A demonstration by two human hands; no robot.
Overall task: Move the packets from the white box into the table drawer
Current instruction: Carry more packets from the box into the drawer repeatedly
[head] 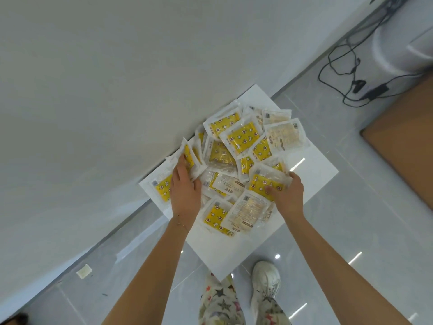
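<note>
A white box (311, 181) stands on the floor against the wall, heaped with several clear packets (243, 137) printed in yellow with stars and moons. My left hand (185, 188) reaches into the heap's left side and grips a bunch of upright packets (191, 158) between fingers and thumb. My right hand (287, 193) pinches one yellow packet (264, 182) on the right side, thumb on top. No table drawer is in view.
A white wall (117, 90) runs behind the box. Black cables and a power adapter (375, 90) lie on the grey tiles at the upper right, next to a brown cardboard sheet (403, 141). My white shoe (266, 282) stands just below the box.
</note>
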